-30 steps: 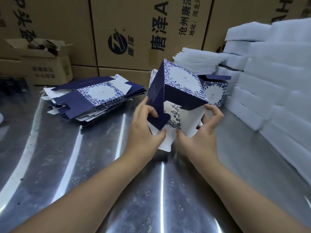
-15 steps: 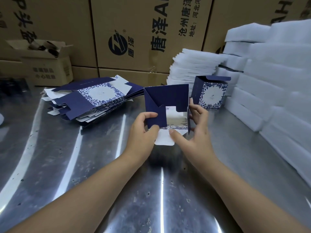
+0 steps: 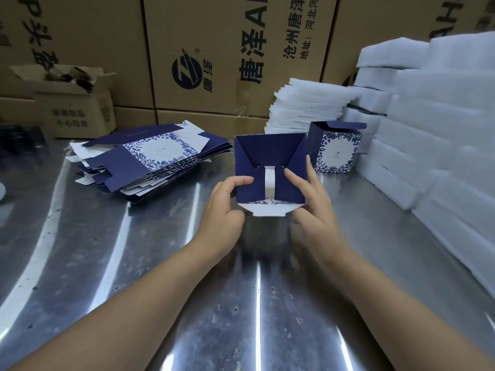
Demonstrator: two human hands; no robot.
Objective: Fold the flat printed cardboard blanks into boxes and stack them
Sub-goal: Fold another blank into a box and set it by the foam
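Note:
I hold a navy and white floral box [image 3: 270, 156] over the table, its bottom end turned toward me. Three navy flaps lie folded in; a white strip shows between the two side flaps, and a white flap sticks out below. My left hand [image 3: 225, 207] grips the left side, thumb pressing the left flap. My right hand [image 3: 310, 202] grips the right side, a finger pressing the right flap. A folded box [image 3: 336, 148] stands upright behind, its top open. A pile of flat blanks [image 3: 150, 159] lies to the left.
The metal table [image 3: 112, 263] is shiny. Stacks of white foam sheets [image 3: 434, 135] line the right side and back. Large brown cartons [image 3: 203, 49] form a wall behind. A small open carton [image 3: 72, 103] sits at the back left.
The box was tilted up showing its printed face; it has been turned so its bottom faces me. Both side flaps have been folded inward over the opening.

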